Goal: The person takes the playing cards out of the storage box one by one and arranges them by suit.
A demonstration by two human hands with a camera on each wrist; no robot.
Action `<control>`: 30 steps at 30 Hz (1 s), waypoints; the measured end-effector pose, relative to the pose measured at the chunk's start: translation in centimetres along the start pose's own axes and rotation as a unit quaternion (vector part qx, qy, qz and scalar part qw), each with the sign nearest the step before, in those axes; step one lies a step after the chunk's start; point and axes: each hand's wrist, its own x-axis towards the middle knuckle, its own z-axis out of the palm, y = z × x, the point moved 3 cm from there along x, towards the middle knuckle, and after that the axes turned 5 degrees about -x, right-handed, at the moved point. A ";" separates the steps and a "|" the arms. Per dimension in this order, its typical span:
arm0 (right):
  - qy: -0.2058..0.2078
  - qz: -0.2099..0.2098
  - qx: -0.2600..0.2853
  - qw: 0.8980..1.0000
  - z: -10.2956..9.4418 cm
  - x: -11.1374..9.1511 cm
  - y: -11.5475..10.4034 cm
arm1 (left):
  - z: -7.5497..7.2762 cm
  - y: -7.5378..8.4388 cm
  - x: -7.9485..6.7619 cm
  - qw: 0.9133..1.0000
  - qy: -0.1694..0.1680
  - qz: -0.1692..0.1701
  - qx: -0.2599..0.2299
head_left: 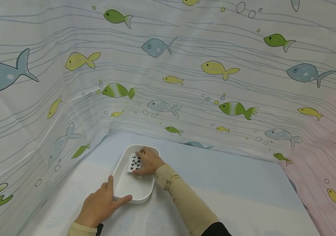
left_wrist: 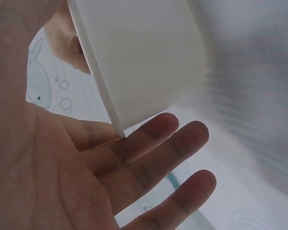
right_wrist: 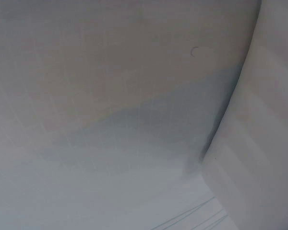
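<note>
White plastic-looking tray [head_left: 132, 189] on the pale table [head_left: 233, 186], playing card [head_left: 133, 166] with black clubs face up at its far part. Right hand [head_left: 150, 162] bent over the card, thumb at the near edge, fingers at the far edge; reads as a pinch. One card or a stack under the palm: cannot tell. Left hand [head_left: 98, 203] lies at the tray's near left corner, fingers mostly straight, thumb along the near end; left wrist view shows fingertips spread, so it steadies rather than grips. Right wrist view shows no hand, only pale surfaces.

Risks, my judgement: the thin card could slip or bend if thumb and fingers squeeze its ends too hard. If it is a stack, uneven pressure could fan it. Tray could skid or turn, since the left hand bears on one corner only. Right sleeve [head_left: 185, 200] passes close by the tray's right rim; a low forearm could catch it and tip it.
</note>
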 end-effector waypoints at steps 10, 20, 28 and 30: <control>0.015 -0.013 0.059 0.998 -0.6 -0.3 0.4 | 0.3 -0.1 0.1 1.000 -0.001 -0.005 0.002; 0.027 -0.010 0.074 0.997 -1.2 -0.9 0.1 | 0.3 -0.1 0.1 1.000 -0.007 -0.010 0.001; 0.061 -0.016 0.111 0.992 -2.5 -2.2 -0.4 | 0.3 -0.2 0.1 1.000 -0.011 -0.012 -0.002; 0.073 -0.015 0.126 0.989 -2.9 -2.6 -0.5 | 0.3 -0.2 0.1 1.000 -0.011 -0.013 -0.003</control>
